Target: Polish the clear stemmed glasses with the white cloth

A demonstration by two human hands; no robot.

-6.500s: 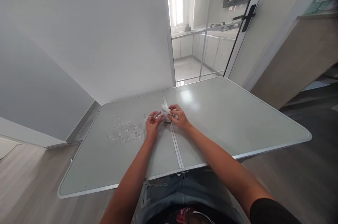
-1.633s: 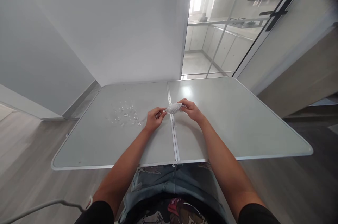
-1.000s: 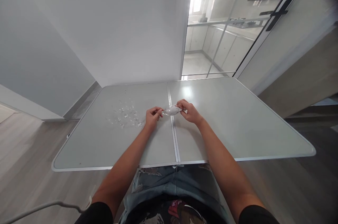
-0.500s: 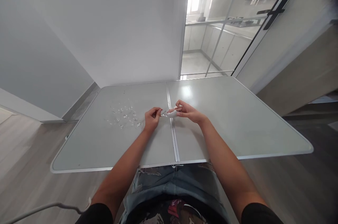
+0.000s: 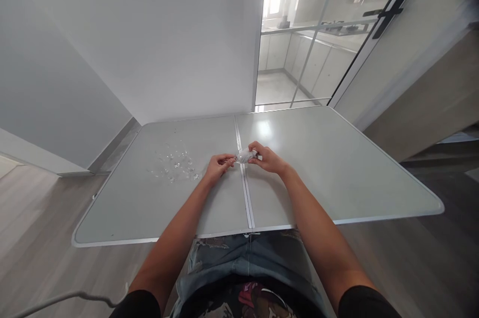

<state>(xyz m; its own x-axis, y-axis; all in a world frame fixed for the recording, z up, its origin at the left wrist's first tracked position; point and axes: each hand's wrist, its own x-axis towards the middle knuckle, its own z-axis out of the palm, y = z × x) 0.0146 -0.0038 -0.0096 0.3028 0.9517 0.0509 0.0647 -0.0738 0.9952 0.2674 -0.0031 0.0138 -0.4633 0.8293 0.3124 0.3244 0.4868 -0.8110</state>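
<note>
Over the table's centre seam, both hands meet at a small whitish, see-through bundle [image 5: 245, 156] that looks like crumpled clear plastic; its exact kind is too small to tell. My left hand [image 5: 220, 165] is closed in a pinch at the bundle's left end. Thumb and fingers of my right hand [image 5: 267, 158] are closed around its right end, where a small dark spot shows. Left of my left hand, several small clear shiny pieces [image 5: 175, 162] lie scattered on the tabletop.
The pale folding table [image 5: 337, 168] has a metal rim and a raised centre seam [image 5: 245, 193]. A white wall [image 5: 187, 48] stands behind it. To the right is a glass door with a black handle [image 5: 391, 14]. A grey cable [image 5: 71, 296] hangs at lower left.
My right hand's fingers have closed more tightly on the bundle, which now looks shorter and more bunched up. My left hand has shifted slightly right.
</note>
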